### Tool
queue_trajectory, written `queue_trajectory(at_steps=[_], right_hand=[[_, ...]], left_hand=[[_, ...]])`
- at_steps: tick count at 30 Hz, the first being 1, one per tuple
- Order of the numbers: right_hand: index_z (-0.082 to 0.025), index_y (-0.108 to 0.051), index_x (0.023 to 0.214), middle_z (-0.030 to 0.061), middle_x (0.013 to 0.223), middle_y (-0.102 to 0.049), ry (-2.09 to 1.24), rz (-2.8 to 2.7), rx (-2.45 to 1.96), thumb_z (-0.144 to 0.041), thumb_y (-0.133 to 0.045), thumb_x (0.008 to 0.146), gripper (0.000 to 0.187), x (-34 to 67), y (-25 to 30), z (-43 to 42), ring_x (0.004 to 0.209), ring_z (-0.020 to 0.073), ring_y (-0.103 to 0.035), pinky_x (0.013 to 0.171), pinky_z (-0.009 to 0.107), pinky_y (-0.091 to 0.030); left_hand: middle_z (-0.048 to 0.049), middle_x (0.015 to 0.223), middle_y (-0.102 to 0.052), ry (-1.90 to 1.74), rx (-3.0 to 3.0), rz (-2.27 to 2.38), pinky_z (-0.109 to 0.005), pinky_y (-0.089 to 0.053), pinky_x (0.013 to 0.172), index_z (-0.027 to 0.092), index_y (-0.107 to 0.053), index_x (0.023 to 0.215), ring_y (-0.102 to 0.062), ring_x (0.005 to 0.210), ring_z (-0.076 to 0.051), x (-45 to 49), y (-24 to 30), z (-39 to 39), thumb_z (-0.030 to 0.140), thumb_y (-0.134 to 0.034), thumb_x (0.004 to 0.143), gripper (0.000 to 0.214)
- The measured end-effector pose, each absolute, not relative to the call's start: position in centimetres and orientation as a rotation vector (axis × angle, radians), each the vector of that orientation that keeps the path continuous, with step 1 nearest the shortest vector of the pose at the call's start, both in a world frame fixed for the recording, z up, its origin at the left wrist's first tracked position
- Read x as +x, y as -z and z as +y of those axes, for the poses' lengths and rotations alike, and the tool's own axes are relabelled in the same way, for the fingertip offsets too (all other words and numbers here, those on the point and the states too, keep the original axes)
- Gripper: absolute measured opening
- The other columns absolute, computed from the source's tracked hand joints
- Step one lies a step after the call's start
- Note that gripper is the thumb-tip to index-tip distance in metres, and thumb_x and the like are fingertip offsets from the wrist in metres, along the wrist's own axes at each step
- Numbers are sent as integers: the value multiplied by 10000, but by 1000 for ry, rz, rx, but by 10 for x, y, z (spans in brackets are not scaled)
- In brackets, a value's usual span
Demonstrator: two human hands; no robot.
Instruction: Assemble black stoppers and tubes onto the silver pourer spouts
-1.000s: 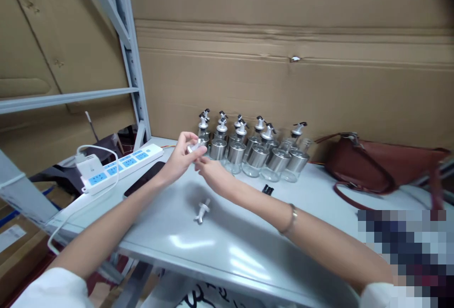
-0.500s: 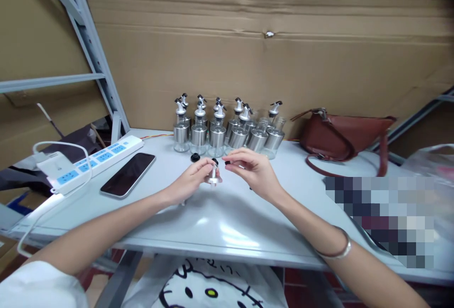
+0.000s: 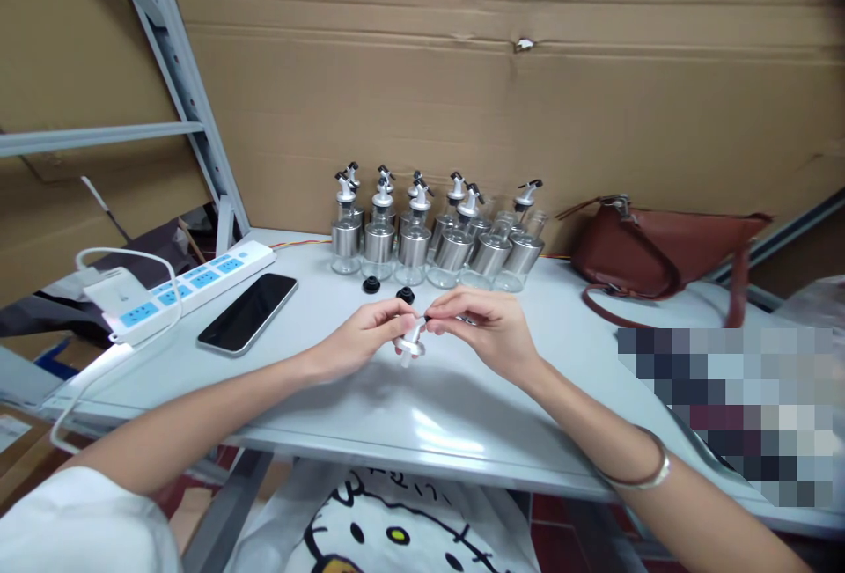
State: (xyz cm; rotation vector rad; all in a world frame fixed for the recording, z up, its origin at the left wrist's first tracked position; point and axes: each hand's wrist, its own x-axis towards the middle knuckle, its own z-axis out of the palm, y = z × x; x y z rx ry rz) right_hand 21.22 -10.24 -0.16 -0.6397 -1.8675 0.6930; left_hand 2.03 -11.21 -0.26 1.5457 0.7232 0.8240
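Observation:
My left hand [image 3: 360, 334] pinches a silver pourer spout [image 3: 413, 344] above the table, its wide collar facing down and toward me. Between the fingertips of my right hand [image 3: 495, 331] is a small black cap [image 3: 428, 319], held against the spout's upper end; whether it is seated there I cannot tell. Just beyond my fingers, two black ring-shaped stoppers [image 3: 371, 284] lie on the table. Behind them stand several glass bottles [image 3: 414, 249] with steel sleeves, most topped with silver spouts and black flip caps. A couple in the front row at right have bare necks.
At left on the table [image 3: 317, 432] are a phone [image 3: 249, 313] and a white power strip [image 3: 191, 291] with a plugged-in charger and cable. A brown leather bag [image 3: 673, 247] sits at right, near a blurred-out patch. Cardboard [image 3: 396, 89] lines the back.
My right hand has brought the black cap in to the spout, closing the gap between them. The spout now leans more. The whole view has shifted slightly.

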Motion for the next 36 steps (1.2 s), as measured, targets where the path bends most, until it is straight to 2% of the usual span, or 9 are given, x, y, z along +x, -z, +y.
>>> queue_trajectory(at_steps=[8,11,14,16,18,20,24,31,36], right_hand=[[-141,-647,618,2,575,-642,-1524,-1702,-635,-255,-820,589,209,213,4,-102,449,85,-579,430,201,-493],[-138,-577,576,-6,555,-637,-1687,-1683,-632,-255,-834,558,284,210,3,-105,428,81,-574,399,181,-461],[-147,-566,621,-10,568,-634,-1608,-1723,-649,-279,-806,611,274,208,-3,-109,454,80,-576,436,192,-475],[-153,-609,748,-10,606,-639,-1455,-1773,-688,-288,-763,673,218,209,-8,-108,498,80,-579,490,208,-490],[-159,-634,908,-4,671,-642,-1289,-1821,-741,-312,-723,716,261,213,-11,-104,537,80,-566,525,221,-487],[-160,-637,972,1,701,-628,-1147,-1841,-805,-350,-687,745,300,220,-14,-97,555,82,-539,534,230,-469],[-171,-596,855,-23,624,-580,-1022,-1705,-859,-397,-652,766,250,234,-14,-81,549,89,-516,539,235,-440],[-178,-541,759,-9,631,-617,-1003,-1580,-900,-406,-715,689,296,239,-11,-71,550,101,-557,559,245,-469],[-175,-573,829,-5,634,-629,-944,-1592,-912,-401,-681,715,275,238,-9,-72,558,112,-582,576,259,-489]], left_hand=[[19,660,-492,-729,1622,674,-238,-355,612,151,-564,680,-446,613,-101,18,2,-115,399,-603,779,271],[21,650,-484,-659,1671,645,-234,-331,584,150,-567,681,-424,597,-99,20,3,-114,417,-588,786,287],[15,643,-506,-655,1758,647,-238,-342,584,152,-580,694,-444,593,-105,15,-4,-107,446,-585,789,309],[-10,704,-562,-709,1862,673,-248,-376,618,159,-599,761,-508,654,-129,5,-13,-98,473,-560,807,319],[-55,898,-612,-766,1973,723,-269,-416,689,178,-598,939,-568,823,-172,-9,-21,-89,497,-462,862,355],[-65,986,-602,-749,2060,874,-286,-434,720,190,-558,1022,-576,880,-183,-24,-24,-79,486,-403,891,358],[-68,1082,-560,-636,2353,1202,-328,-423,852,185,-521,1085,-542,982,-196,-39,-9,-59,379,-429,899,285],[-114,1152,-538,-404,2676,1078,-365,-401,936,158,-516,1213,-510,1088,-243,1,11,-27,284,-469,892,348],[-110,991,-609,-365,2650,1060,-342,-456,826,126,-644,991,-596,939,-247,29,12,-9,148,-582,796,206]])
